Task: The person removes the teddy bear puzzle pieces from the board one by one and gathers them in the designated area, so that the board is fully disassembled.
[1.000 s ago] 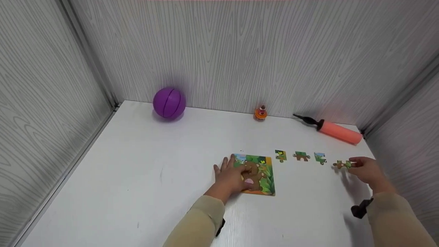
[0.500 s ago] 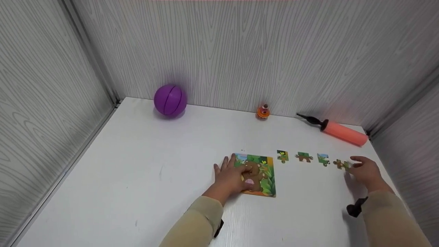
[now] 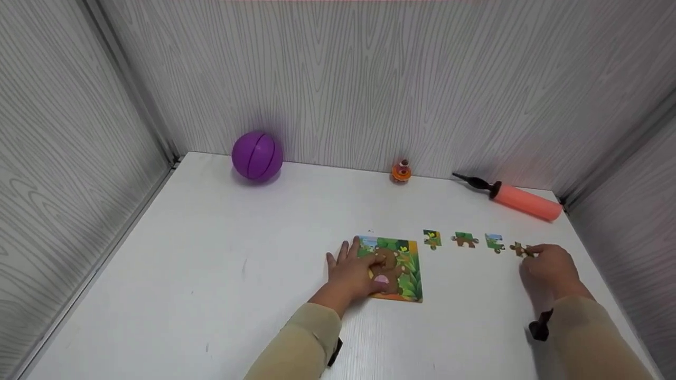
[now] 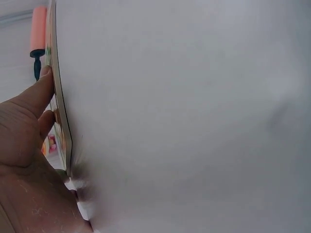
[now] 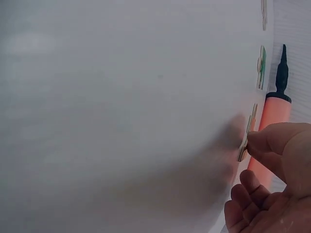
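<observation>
Left hand flat on puzzle board, fingers spread and straight, pressing the board's left half onto the white worktop. Board sits near worktop centre, slightly toward 4 o'clock; left wrist view shows its thin edge lying flush on the surface, thumb along it. Right hand at 3 o'clock of the board, thumb and forefinger closed on a brown puzzle piece; right wrist view shows the piece pinched at its edge and tilted, low over the worktop, contact with the surface not clear.

Three loose pieces in a row between board and held piece, apart from each other: first piece just beside the board's top right corner, second piece at its 3 o'clock, third piece just beside the held piece.

Orange pump with black nozzle at 1 o'clock of the right hand, lying near the back wall and close to the right corner; little room between right hand and the right worktop edge. Small orange toy at 12 o'clock of the board, against the back wall. Purple ball at 10 o'clock, near the back left corner. Wide bare worktop from 7 to 10 o'clock of the board, out to the left edge rail. Bare strip between the piece row and the back wall items. Beige sleeves on both forearms, black strap at each wrist.
</observation>
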A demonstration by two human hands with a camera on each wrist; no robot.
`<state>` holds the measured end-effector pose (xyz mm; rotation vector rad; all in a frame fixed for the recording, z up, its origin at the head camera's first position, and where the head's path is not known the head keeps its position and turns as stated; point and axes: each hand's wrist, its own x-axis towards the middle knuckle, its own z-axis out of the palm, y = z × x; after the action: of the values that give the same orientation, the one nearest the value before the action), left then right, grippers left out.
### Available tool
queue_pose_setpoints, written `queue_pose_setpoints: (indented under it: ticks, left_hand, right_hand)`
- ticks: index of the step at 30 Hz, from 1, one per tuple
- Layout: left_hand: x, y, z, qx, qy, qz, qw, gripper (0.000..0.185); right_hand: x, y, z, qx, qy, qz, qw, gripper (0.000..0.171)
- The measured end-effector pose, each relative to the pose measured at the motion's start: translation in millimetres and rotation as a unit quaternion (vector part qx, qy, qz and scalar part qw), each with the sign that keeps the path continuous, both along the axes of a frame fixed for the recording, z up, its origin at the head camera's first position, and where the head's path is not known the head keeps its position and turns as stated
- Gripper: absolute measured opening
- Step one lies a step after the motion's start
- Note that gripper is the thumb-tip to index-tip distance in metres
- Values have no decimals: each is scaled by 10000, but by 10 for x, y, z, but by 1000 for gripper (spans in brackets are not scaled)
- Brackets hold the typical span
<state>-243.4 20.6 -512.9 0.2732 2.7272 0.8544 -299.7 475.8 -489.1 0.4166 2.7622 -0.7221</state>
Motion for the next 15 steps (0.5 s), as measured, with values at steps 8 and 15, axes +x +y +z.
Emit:
queue_pose_setpoints:
  ticks: [8,15]
  left_hand:
    - [10,3,28,61,-27,38,10000,74]
    - [1,-7,-8,86,-26,96,9999,77]
  right_hand:
    - [-55,9,13,-150,-340,64,9993,62]
    - [-39,-39,1,-186,58,78,9998,65]
